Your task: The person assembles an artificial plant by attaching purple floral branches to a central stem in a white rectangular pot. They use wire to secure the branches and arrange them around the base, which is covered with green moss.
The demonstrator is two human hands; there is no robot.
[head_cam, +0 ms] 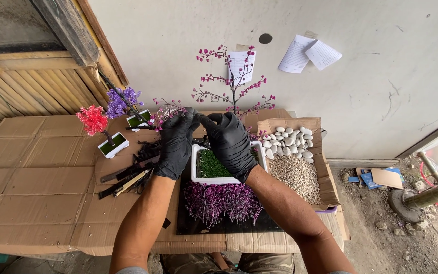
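While the cardboard-covered table (41, 177) filled the view, I saw both gloved hands meet above the white planter (198, 175) at centre: left hand (176, 144) pinched a pink-tipped twig (166, 110), right hand (230, 142) closed on its near end.

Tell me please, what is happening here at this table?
A person in black gloves works over a cardboard-covered table. The left hand and the right hand meet above a white rectangular pot filled with green, pinching a thin branch with pink tips. A loose pile of purple sprigs lies nearer the person. White stones and gravel fill a box on the right; two finished small trees stand on the left.
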